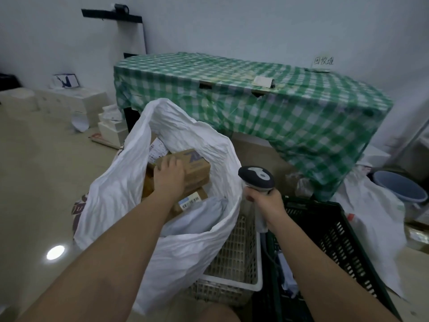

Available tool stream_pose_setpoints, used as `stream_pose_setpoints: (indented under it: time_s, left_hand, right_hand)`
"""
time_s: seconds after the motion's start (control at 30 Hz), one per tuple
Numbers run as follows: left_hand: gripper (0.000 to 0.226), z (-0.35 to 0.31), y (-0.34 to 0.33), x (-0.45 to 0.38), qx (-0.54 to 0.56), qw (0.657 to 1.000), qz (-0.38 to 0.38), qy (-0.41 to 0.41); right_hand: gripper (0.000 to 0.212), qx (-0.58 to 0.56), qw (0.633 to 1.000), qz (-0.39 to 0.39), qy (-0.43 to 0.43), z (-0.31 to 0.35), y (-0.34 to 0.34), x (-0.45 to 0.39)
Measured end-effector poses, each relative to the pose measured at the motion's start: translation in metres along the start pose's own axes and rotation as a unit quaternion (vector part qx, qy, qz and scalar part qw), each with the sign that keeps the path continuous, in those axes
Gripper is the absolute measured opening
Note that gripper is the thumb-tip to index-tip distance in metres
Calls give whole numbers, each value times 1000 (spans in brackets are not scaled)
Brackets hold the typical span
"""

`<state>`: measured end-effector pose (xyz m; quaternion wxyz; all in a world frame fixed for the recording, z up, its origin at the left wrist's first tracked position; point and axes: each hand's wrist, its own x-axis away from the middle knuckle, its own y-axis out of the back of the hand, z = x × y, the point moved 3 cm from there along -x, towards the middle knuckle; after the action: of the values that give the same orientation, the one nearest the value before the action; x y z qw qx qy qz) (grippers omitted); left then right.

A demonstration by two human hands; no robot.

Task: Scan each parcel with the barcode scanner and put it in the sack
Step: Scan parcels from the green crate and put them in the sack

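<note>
A large white sack (pixel 190 231) stands open in the middle of the view. Inside it my left hand (pixel 169 176) grips the near end of a brown cardboard parcel (pixel 197 167), which lies on top of other boxes. One of those, a box with a barcode label (pixel 191 201), sits just below, next to a pale blue-grey mailer bag (pixel 199 214). To the right of the sack my right hand (pixel 267 202) holds the grey barcode scanner (pixel 256 176) by its handle, head up and pointing away from me.
A white plastic crate (pixel 239 263) stands under the sack's right side. A dark green crate (pixel 329 233) with some items sits under my right arm. Behind is a table in green checked cloth (pixel 278 108). White boxes (pixel 69 103) sit on the floor at left, a blue bucket (pixel 399 187) at right.
</note>
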<state>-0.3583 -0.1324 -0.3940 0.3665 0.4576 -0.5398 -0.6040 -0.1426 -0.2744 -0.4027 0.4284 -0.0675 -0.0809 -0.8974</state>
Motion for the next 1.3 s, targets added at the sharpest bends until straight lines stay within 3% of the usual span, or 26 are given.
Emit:
stream_pose_setpoints:
  time_s: [0.1,0.2,0.3,0.4,0.53,0.6,0.7,0.87,0.93,1.03,1.3]
  left_hand:
    - [56,1,-3,8,30,999,27,12]
    - [65,5,-8,15,-9,999,42,4]
    - [71,16,-13,20,-50,997,63,5]
    - [60,26,-14,20,-47,999,20,0]
    - [42,31,-12,4,-18,1000,-2,-21]
    - [44,30,-9,-2,-62,998,-4,-22]
    - [51,29,-3,-14,-93,994,38,-53]
    - [31,34,19,-25,93,979,155,-90]
    - [39,38,14,-12,97,970,213,-66]
    - [61,41,12,6,96,978,178,-42]
    - [42,3,30,37,224,963,88,-124]
  right_hand:
    - [37,-5,1000,-15,12,-1,-6,1]
    - [50,26,998,-26,42,-2,-25,-4]
    - [41,92,994,-29,55,-3,-43,-9]
    - [31,136,988,-43,63,-2,-56,-13]
    - [31,-4,990,-73,120,37,-51,-14]
    - [35,-75,979,-97,165,59,-36,-11]
    - [32,-45,974,-79,205,69,-22,-4]
    - [31,40,983,-36,177,52,-23,12]
    - [26,35,987,-27,153,43,-23,18]
    - [25,25,990,-30,132,34,-18,26]
    - [28,18,995,-28,95,27,-3,37]
